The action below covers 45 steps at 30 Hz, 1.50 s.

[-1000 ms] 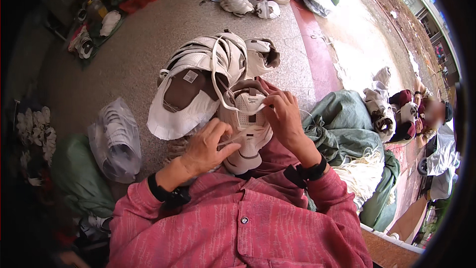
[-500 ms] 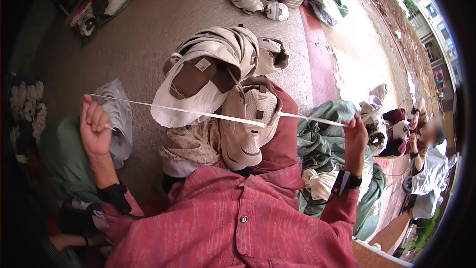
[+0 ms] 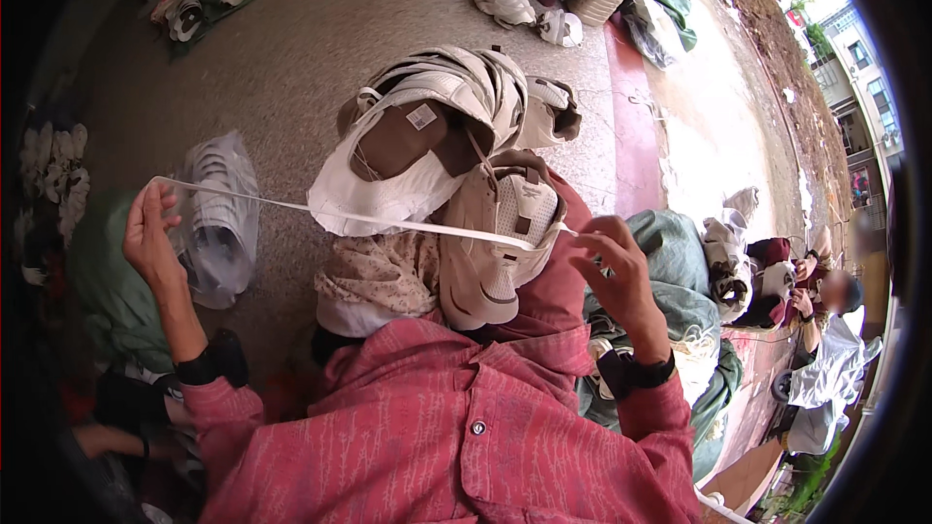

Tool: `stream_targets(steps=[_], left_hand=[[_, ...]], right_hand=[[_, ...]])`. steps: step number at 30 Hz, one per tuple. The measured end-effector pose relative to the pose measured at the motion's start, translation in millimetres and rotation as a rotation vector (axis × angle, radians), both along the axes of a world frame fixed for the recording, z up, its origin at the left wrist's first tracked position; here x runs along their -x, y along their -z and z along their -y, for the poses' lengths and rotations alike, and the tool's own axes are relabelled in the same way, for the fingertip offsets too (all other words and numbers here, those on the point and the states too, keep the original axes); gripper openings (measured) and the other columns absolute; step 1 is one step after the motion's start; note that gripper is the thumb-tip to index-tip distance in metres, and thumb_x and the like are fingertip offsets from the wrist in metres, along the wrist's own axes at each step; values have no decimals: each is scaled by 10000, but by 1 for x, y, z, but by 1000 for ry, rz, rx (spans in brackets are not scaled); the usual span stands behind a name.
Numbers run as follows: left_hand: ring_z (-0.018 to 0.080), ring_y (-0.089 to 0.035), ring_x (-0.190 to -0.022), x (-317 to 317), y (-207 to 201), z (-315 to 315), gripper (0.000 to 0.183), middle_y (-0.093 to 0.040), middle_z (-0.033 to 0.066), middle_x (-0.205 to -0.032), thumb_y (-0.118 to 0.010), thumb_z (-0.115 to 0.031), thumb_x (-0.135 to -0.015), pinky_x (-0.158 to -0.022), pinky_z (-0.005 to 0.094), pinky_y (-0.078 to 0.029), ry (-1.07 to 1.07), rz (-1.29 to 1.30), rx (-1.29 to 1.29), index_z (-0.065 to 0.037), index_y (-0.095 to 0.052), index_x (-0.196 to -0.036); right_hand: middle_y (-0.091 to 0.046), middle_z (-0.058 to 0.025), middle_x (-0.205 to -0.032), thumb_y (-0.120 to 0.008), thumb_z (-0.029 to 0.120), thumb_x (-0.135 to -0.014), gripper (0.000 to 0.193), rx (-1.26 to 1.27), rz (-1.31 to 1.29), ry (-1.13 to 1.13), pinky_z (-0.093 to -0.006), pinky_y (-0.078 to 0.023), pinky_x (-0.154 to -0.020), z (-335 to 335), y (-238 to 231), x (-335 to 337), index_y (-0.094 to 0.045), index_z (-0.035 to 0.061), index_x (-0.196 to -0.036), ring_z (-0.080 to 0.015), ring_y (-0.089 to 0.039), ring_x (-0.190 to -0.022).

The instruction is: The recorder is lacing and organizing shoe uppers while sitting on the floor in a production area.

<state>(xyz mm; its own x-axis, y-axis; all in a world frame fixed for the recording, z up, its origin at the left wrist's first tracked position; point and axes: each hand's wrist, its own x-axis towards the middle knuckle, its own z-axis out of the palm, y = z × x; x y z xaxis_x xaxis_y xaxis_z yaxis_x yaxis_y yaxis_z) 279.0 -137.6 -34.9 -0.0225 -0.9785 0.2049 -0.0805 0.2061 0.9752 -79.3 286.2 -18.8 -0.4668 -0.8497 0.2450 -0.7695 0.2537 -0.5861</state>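
Stretching out across the lap, a flat white lace [image 3: 388, 221] runs taut from one hand to the other, and that is the change: a second ago both hands were bunched together on the beige shoe upper [image 3: 500, 233], and now they are spread wide with the lace drawn out between them. On the far left the left hand [image 3: 150, 233] is raised, its fingers closed in a pinch on the lace's end, just in front of a clear plastic bag of white pieces [image 3: 218, 218] lying on the concrete floor [image 3: 291, 49]. Moving right, the lace passes below a stack of white and brown shoe uppers [image 3: 427, 126] and reaches the beige shoe upper, which rests on the lap beside a floral cloth [image 3: 374, 277]. It seems to pass through the upper's front edge, though the exact hole is too small to make out. Just past it the right hand [image 3: 621, 277] has its fingers curled around the other end, close to the upper. Judging from the wide pull, the lace has been drawn through and the slack is being taken up. Further right lie green sacks [image 3: 680, 243], and another person [image 3: 825, 330] sits at the far edge
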Motion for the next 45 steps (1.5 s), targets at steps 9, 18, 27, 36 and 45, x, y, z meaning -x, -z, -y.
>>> stream_targets(steps=[9, 18, 27, 36, 45], left_hand=[[198, -601, -1149, -25, 4, 30, 296, -621, 128, -1268, -569, -206, -992, -1020, 346, -478, 373, -926, -303, 2, -595, -1201], [135, -435, -652, -1, -31, 14, 216, -464, 57, -891, -420, -123, -1050, -611, 257, -418, 756, -1167, -367, 40, -511, -1159], [-12, -316, -551, 97, -54, -80, 157, -423, -71, -646, -552, -133, -994, -475, 184, -226, 559, -207, 173, -12, -650, -1017], [196, -595, -807, 213, 33, -179, 59, -598, 92, -874, -657, -31, -881, -722, 300, -478, 1152, 37, 478, 3, -626, -917], [103, -576, -740, 196, 46, -182, 129, -619, 62, -797, -636, -109, -929, -653, 268, -472, 1217, 144, 74, 18, -634, -909]], right_hand=[[-645, -26, -876, -679, 156, -899, 202, -400, 541, 181, -269, -487, -624, 15, 2, 16, -634, -10, -1005, -106, -605, -721], [-630, -121, -1178, -704, 53, -831, 118, 41, -95, -71, -392, -495, -886, 35, 9, 22, -636, 27, -925, -310, -609, -1061], [-646, -123, -890, -596, -15, -892, 52, 197, -113, 104, -315, -515, -673, 60, 36, 21, -623, 4, -931, -259, -654, -762], [-637, -94, -997, -655, 108, -873, 217, 221, -478, 116, -347, -501, -599, 59, 16, 5, -638, 81, -1088, -257, -641, -714], [-653, -105, -691, -633, 156, -918, 176, -167, 478, 142, -298, -470, -540, 54, 14, -33, -647, 12, -1018, -126, -608, -585]])
